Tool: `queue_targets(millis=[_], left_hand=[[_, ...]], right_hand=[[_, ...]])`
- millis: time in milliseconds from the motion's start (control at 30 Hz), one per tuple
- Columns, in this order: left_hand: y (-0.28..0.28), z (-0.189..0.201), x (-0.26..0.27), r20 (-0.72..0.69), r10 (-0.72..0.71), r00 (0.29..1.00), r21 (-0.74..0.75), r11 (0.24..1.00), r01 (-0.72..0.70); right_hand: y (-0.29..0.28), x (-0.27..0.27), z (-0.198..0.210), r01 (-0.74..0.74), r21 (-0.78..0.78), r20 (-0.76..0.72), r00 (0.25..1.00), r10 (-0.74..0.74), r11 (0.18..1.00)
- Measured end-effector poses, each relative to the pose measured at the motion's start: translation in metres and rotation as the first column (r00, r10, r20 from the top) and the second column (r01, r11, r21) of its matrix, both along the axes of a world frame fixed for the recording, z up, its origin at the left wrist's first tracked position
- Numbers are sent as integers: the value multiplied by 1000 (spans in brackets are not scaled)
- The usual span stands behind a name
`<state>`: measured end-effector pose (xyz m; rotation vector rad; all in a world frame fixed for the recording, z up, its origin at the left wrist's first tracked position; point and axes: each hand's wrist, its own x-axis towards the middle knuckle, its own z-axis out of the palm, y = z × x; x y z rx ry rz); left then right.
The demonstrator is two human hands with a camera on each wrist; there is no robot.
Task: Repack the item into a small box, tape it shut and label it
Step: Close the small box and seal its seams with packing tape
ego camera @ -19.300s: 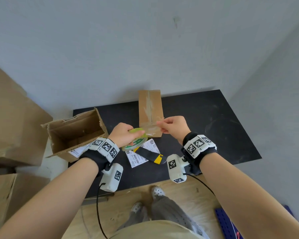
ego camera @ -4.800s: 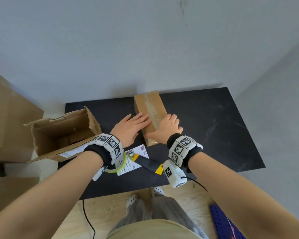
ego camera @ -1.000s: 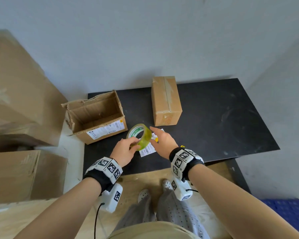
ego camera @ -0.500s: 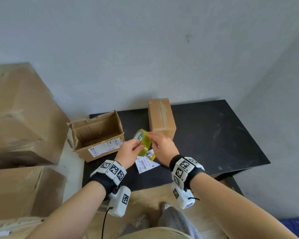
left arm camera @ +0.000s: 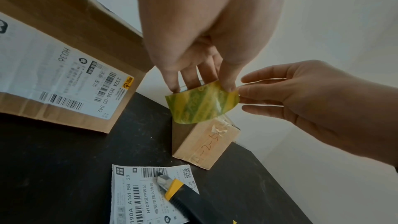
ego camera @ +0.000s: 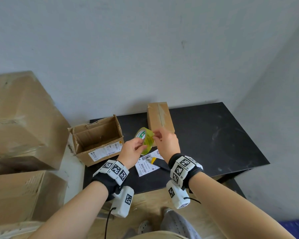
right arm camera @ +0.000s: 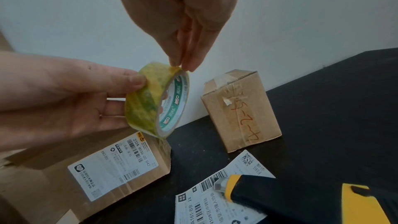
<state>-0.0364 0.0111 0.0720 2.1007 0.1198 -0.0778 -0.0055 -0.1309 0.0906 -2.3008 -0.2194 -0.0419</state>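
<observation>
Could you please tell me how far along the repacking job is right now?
Done: the small brown cardboard box is closed with tape along its seam. In hand: the left hand holds the yellow-green tape roll; the right hand picks at its edge. Left: the white paper shipping label lies loose.

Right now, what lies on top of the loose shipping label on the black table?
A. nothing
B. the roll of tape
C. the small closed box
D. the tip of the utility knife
D: the utility knife rests with its blade end across the loose label, while the tape roll is held up in both hands.
</observation>
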Motion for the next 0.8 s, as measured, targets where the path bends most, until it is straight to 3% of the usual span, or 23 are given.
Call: queue_targets(millis=[133,400,500,633,800], left_hand=[[0,-3,-4,18,-31,999,51,998,30],[-1,-10,4,-44,-9,999,151,988,15],[-3,-10,9,-45,-66,997,154,985,73],[-1,-10,11,-36,-137,990,183,973,142],[2,-13,10,-81,-153,985,242,956,168]], right_hand=[[-2,-1,-1,46,30,-66,997,-44,999],[-7,5,3,2,130,-253,967,31,992],[-16,13,3,21,168,-302,953,31,986],[-22,27,-4,-53,80,-379,922,80,995],[-21,31,-4,-124,83,-424,893,148,989]])
